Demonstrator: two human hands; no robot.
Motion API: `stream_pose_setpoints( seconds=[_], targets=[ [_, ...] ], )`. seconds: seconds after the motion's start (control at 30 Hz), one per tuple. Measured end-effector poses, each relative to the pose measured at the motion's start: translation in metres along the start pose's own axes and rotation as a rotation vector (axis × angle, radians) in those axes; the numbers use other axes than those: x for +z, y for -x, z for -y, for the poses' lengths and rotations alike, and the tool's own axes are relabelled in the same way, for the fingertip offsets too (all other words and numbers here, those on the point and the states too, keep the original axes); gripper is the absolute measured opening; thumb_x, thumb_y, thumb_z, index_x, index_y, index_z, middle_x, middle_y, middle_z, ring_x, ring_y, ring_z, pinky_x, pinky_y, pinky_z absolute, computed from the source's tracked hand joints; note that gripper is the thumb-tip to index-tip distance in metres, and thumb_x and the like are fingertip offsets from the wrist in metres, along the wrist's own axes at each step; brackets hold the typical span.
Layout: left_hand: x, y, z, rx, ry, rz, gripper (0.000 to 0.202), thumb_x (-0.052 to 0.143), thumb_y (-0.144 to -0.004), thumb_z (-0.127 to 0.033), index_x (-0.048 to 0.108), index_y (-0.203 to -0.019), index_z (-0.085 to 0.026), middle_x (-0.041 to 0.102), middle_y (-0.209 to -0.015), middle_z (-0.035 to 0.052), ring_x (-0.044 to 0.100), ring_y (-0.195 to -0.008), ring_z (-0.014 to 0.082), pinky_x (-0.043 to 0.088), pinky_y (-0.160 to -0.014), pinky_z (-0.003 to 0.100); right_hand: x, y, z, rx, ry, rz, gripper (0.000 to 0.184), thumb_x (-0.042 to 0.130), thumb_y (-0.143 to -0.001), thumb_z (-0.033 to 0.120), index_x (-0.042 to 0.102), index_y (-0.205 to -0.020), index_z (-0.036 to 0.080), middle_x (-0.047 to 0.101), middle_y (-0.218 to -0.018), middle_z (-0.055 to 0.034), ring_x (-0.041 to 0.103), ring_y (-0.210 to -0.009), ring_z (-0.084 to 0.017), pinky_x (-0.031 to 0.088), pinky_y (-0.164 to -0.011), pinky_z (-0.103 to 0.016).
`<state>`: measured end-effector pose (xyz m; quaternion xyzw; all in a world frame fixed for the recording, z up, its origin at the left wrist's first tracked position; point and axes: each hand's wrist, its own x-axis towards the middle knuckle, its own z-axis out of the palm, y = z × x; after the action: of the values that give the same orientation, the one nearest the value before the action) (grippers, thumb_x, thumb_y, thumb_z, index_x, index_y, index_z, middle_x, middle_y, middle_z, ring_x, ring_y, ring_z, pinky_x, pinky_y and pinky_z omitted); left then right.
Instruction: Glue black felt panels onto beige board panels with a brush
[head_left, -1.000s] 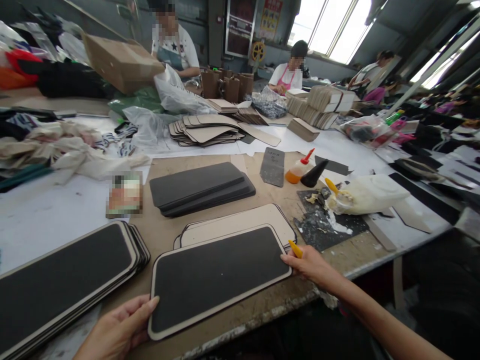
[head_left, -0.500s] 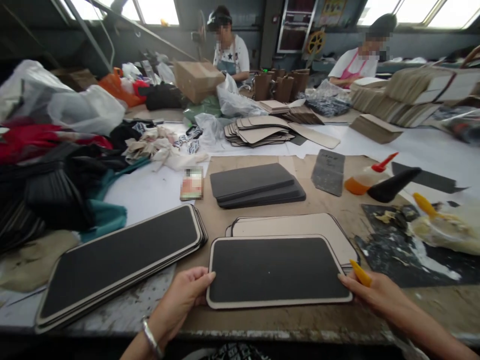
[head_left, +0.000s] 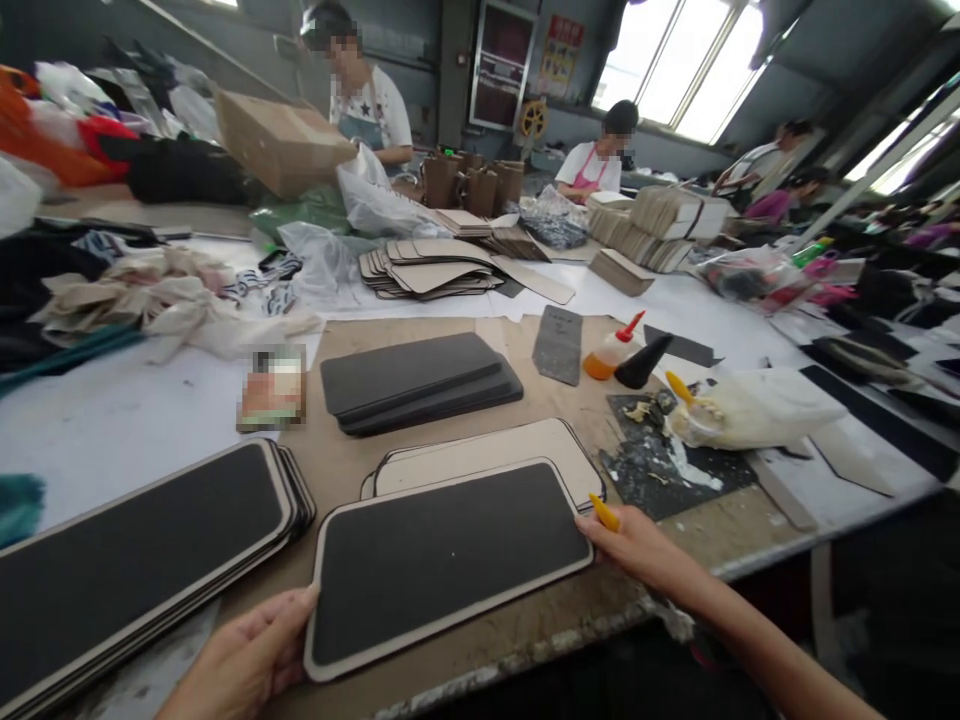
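Note:
Between my hands lies a black-faced panel (head_left: 450,565) with a beige rim and rounded corners. My left hand (head_left: 244,655) grips its lower left edge. My right hand (head_left: 637,550) rests against its right end and pinches a small yellow spatula (head_left: 604,512). The panel partly covers a stack of bare beige panels (head_left: 484,462). To the left lies a stack of black-faced panels (head_left: 142,550), close to my left hand. Further up sits a stack of dark panels (head_left: 420,385).
A brown cardboard mat (head_left: 442,345) covers the white bench. On the right are a glue bottle (head_left: 609,352), a black cone (head_left: 643,361), a glue-smeared dark board (head_left: 660,460) and a white glue bag (head_left: 757,408). Cloth scraps lie left; co-workers sit behind.
My view has swung back to the right after turning left. The black-faced panel stays between my hands, and the spatula stays in my right hand.

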<state>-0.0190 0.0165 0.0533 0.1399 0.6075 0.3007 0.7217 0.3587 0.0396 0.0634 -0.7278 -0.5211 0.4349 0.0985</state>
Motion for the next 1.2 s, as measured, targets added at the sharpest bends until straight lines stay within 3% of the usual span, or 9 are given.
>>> stream_pose_setpoints(
  seconds=[0.17,0.37,0.63,0.87,1.2],
  targets=[
    [0.007,0.000,-0.004,0.046,0.033,-0.105,0.057,0.086,-0.030,-0.046,0.066,-0.075,-0.017,0.073,-0.071,0.0041,0.066,-0.061,0.0196,0.053,-0.052,0.024,0.000,-0.003,0.006,-0.007,-0.021,0.000,0.036,0.049,-0.072,0.051,0.046,-0.056,0.019,0.044,-0.048,0.0039,0.038,-0.044,-0.009,0.029,-0.043,-0.021],
    [0.010,-0.007,0.000,0.140,0.088,-0.063,0.037,0.083,-0.051,-0.034,0.066,-0.080,-0.017,0.073,-0.074,0.0010,0.067,-0.066,0.0166,0.053,-0.058,0.021,0.004,-0.001,0.016,-0.063,-0.093,-0.006,0.036,0.052,-0.069,0.053,0.043,-0.055,0.020,0.042,-0.046,0.0044,0.042,-0.046,-0.010,0.034,-0.048,-0.022],
    [0.013,-0.002,-0.003,0.108,0.111,-0.019,0.037,0.083,-0.049,-0.037,0.069,-0.077,-0.016,0.073,-0.071,0.0015,0.066,-0.064,0.0145,0.053,-0.061,0.020,0.005,0.000,0.012,-0.103,-0.105,-0.002,0.041,0.051,-0.066,0.059,0.045,-0.057,0.020,0.045,-0.049,0.0030,0.044,-0.048,-0.012,0.036,-0.049,-0.024],
    [0.021,0.005,-0.006,0.180,0.061,-0.041,0.040,0.084,-0.045,-0.041,0.069,-0.072,-0.015,0.072,-0.068,0.0027,0.065,-0.061,0.0140,0.052,-0.058,0.019,0.003,0.005,0.023,-0.059,-0.077,0.004,0.042,0.051,-0.066,0.061,0.045,-0.056,0.020,0.044,-0.045,0.0031,0.046,-0.047,-0.013,0.036,-0.045,-0.023],
    [0.021,0.005,-0.006,0.175,0.019,-0.068,0.037,0.083,-0.045,-0.040,0.067,-0.068,-0.016,0.071,-0.067,0.0032,0.065,-0.060,0.0163,0.051,-0.057,0.022,0.006,0.002,0.017,-0.093,-0.090,0.030,0.041,0.045,-0.068,0.060,0.047,-0.060,0.019,0.044,-0.046,0.0040,0.041,-0.042,-0.010,0.033,-0.042,-0.022]
  ],
)
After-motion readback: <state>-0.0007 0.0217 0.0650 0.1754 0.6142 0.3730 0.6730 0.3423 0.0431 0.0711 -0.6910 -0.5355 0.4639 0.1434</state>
